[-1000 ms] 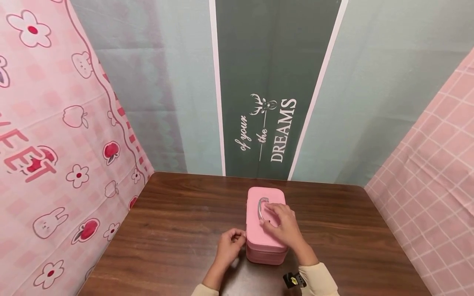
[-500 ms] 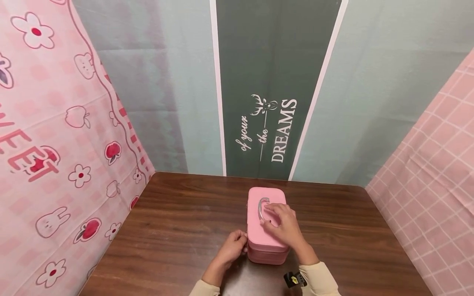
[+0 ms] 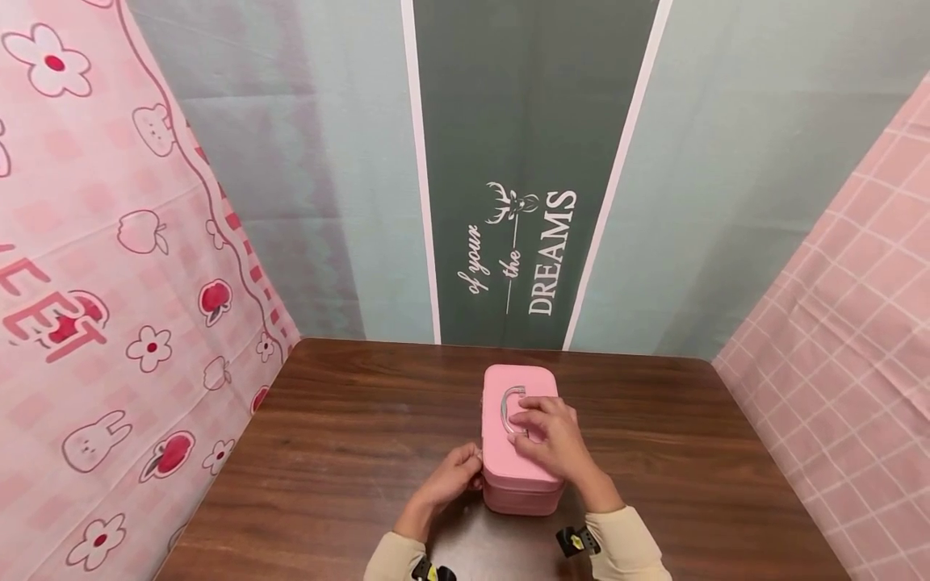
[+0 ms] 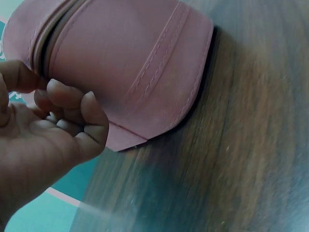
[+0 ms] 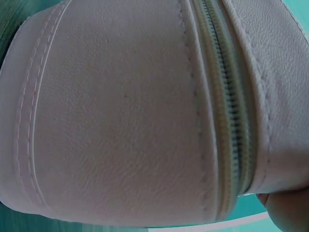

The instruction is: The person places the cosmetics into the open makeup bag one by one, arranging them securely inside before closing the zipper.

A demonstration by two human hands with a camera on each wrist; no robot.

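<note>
A pink zippered case (image 3: 501, 464) stands on the brown wooden table, its lid lying flat on top. On the lid is a curved silver handle (image 3: 504, 410). My left hand (image 3: 452, 478) is at the case's left side, near the front corner. In the left wrist view its thumb and forefinger pinch right at the zipper seam (image 4: 52, 36); the zipper pull itself is hidden by the fingers. My right hand (image 3: 555, 440) rests on the lid, its fingertips beside the handle. The right wrist view shows the zipper (image 5: 229, 92) meshed along that face, with one fingertip (image 5: 289, 210) at the lid's edge.
Behind the table (image 3: 349, 428) hangs a green and grey-blue cloth (image 3: 523, 121) with white lettering. Pink patterned cloths line the left side (image 3: 174, 387) and the right side (image 3: 857, 339). Black straps with cameras (image 3: 577, 541) sit at both wrists.
My left hand has turned over at the case's side and its wrist strap has come into view. My right fingers have shifted slightly toward the handle. The case stays in place.
</note>
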